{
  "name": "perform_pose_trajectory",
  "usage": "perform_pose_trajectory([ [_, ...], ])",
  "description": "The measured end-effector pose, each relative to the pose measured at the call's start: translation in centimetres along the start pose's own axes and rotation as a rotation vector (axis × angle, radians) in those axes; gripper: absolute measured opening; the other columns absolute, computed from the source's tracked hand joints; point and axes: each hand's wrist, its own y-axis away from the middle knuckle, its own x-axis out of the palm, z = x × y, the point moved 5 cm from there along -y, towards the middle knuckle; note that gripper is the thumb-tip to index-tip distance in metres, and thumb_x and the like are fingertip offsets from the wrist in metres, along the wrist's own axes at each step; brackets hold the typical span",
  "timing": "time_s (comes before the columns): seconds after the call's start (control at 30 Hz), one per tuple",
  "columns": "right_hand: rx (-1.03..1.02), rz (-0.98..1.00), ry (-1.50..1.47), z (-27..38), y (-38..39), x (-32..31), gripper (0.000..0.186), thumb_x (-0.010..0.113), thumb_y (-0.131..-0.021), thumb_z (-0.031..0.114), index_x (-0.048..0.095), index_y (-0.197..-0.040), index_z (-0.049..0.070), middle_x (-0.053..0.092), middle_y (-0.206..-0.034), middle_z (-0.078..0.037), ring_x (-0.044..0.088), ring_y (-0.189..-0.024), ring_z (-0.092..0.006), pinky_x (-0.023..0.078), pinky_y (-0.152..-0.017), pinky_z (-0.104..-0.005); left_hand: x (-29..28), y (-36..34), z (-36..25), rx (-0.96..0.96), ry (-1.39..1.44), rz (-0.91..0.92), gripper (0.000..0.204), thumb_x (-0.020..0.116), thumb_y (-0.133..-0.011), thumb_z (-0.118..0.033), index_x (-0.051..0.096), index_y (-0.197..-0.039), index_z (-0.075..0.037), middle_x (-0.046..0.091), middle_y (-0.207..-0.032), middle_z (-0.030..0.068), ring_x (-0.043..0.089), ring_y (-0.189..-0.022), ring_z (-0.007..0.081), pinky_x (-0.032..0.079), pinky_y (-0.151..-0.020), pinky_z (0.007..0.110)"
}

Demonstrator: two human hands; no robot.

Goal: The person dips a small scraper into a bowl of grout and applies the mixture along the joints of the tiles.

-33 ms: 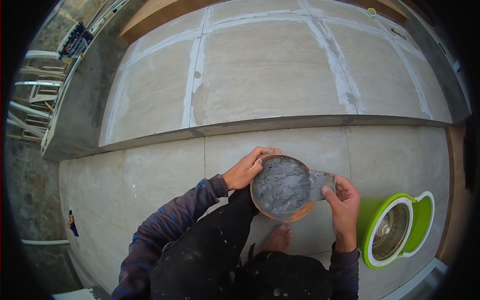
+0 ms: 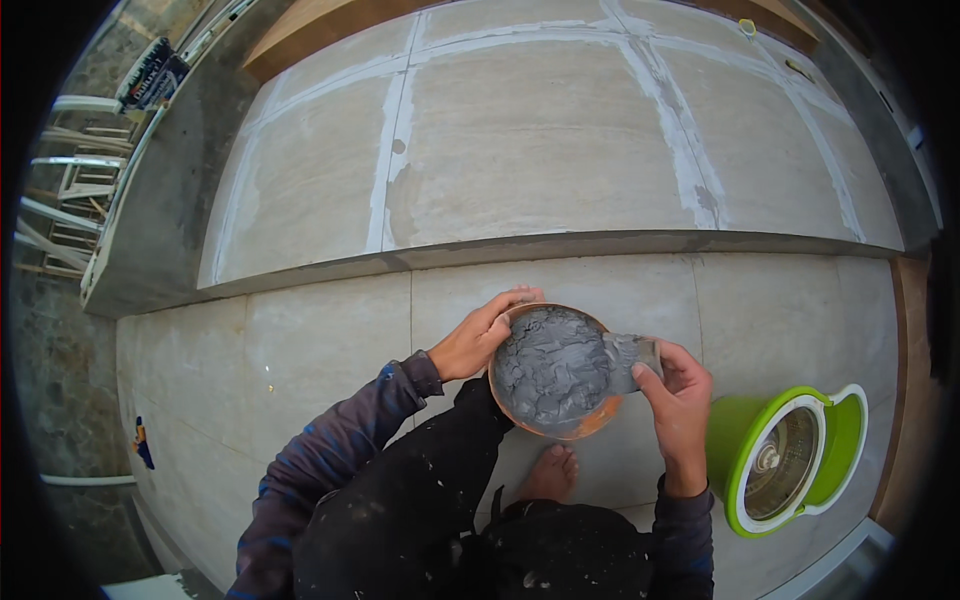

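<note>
A round orange-brown bowl full of thick grey paste is held above the floor, in front of my knees. At its upper left rim my left hand is closed, thumb over the edge and fingers outside, partly hidden by the bowl. My right hand pinches a flat spreader smeared with grey paste, thumb on top. The spreader's left end meets the paste at the bowl's right side; where its edge lies in the paste cannot be made out.
A green spin-mop bucket with a metal basket stands at the right. Ahead rises a low tiled platform with white and grey filler along its joints. White chairs or racks and a dark packet are beyond a low wall on the left.
The bowl, with both my hands and the spreader, has shifted slightly left and a little away from me. Both grips are unchanged.
</note>
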Motion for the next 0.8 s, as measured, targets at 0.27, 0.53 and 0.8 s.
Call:
perform_pose_trajectory([
  [0.27, -0.536, 0.453, 0.729, -1.8, -3.3, 17.9, 0.037, 0.070, -0.083, -0.006, 0.069, -0.119, -0.004, 0.070, -0.105, -0.015, 0.064, -0.099, -0.0331, 0.054, -0.086, -0.0425, -8.8, 11.5, -4.3, -0.148, -0.151, -0.340, 0.051, 0.035, -0.104, -0.015, 0.056, -0.146, 0.003, 0.063, -0.136, 0.0170, 0.060, -0.126, 0.0247, 0.046, -0.112, 0.036],
  [0.53, -0.572, 0.759, 0.868, -8.6, -0.2, 29.2, 0.034, 0.071, -0.079, -0.004, 0.072, -0.112, 0.000, 0.070, -0.105, -0.014, 0.063, -0.102, -0.0337, 0.054, -0.091, -0.0437, -14.2, 20.2, 0.3, -0.372, 0.116, -0.511, 0.052, 0.030, -0.109, -0.022, 0.058, -0.147, 0.000, 0.069, -0.112, 0.0047, 0.061, -0.084, 0.0090, 0.053, -0.067, 0.026],
  [0.8, 0.031, 0.999, 0.756, -9.4, -5.5, 32.3, 0.022, 0.071, -0.092, 0.001, 0.072, -0.114, -0.002, 0.075, -0.110, -0.014, 0.071, -0.102, -0.0263, 0.054, -0.093, -0.0374, -17.8, 19.7, 7.7, -0.310, 0.349, -0.393, 0.051, 0.032, -0.109, -0.021, 0.055, -0.148, 0.003, 0.068, -0.127, 0.0085, 0.063, -0.100, 0.0103, 0.054, -0.085, 0.027],
])
